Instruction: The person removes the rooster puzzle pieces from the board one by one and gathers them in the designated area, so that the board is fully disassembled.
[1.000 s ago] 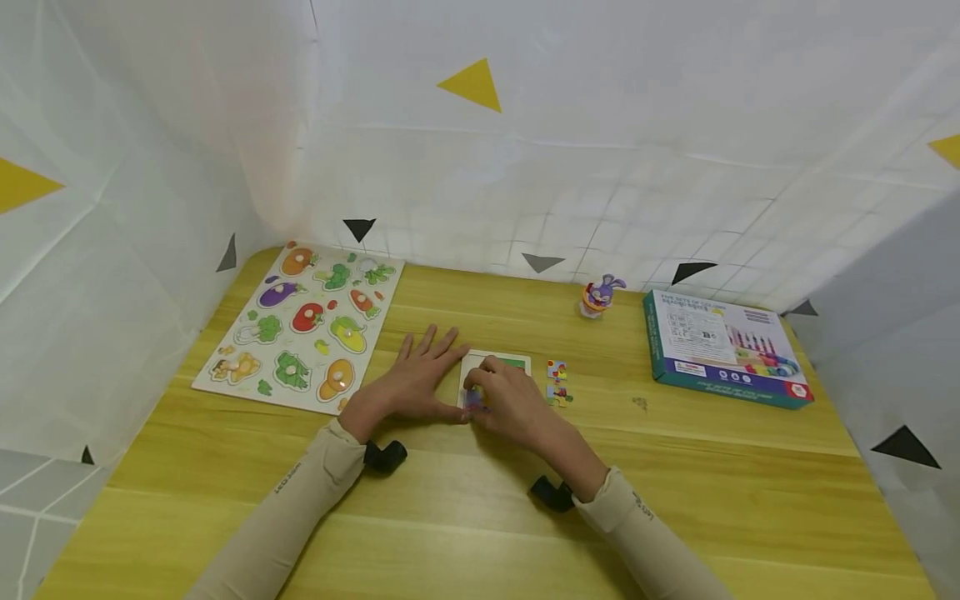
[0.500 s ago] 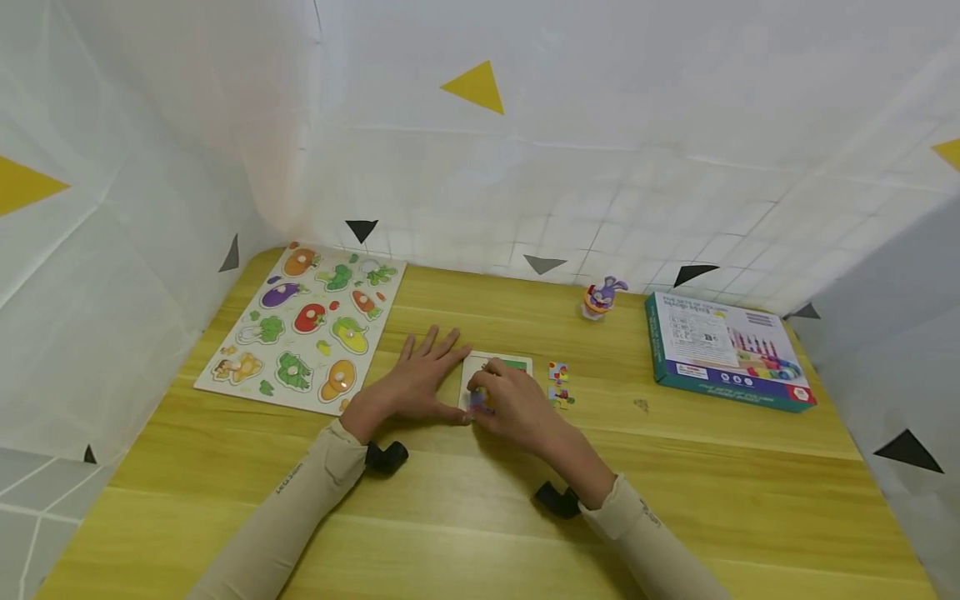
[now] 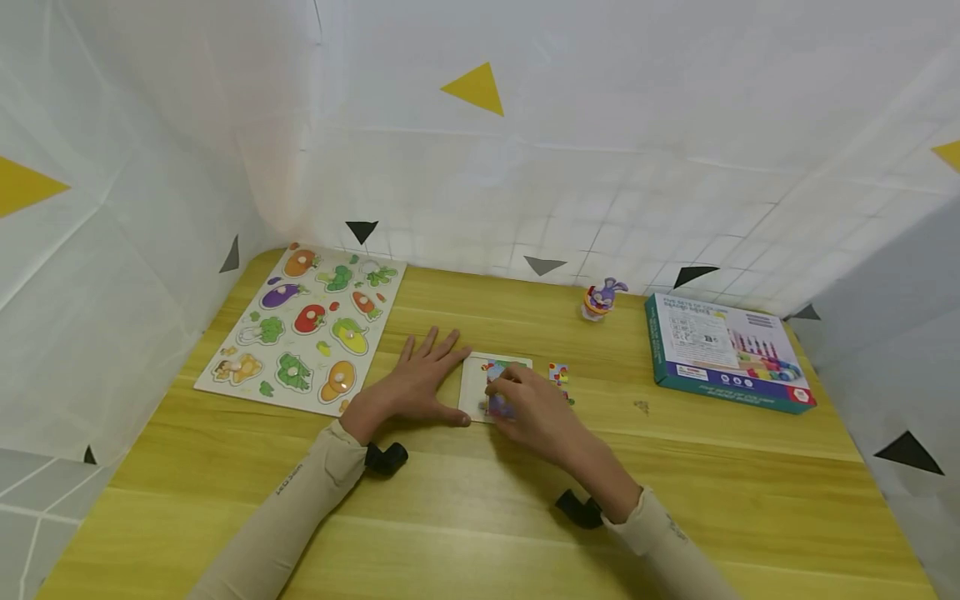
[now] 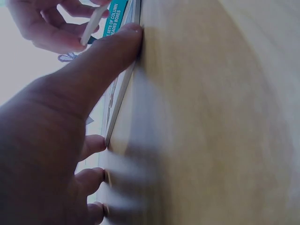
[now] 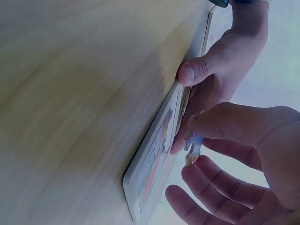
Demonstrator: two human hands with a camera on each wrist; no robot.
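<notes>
A small jigsaw puzzle tray with a pale rim lies mid-table. My left hand rests with fingers spread at its left side; in the left wrist view the thumb presses along the tray's edge. Over the tray, my right hand pinches a puzzle piece with a colourful print between thumb and fingers. The piece shows its pale side raised above the tray in the left wrist view. Another puzzle piece lies right of the tray, with one more partly hidden behind the right hand.
A vegetable peg puzzle board lies at the left. A purple rabbit toy stands at the back, and a boxed bead set lies at the right. White sheeting surrounds the table's back and sides.
My right hand has lifted the puzzle piece from the tray's left part and moved to the right with it. My left hand stays in place.
</notes>
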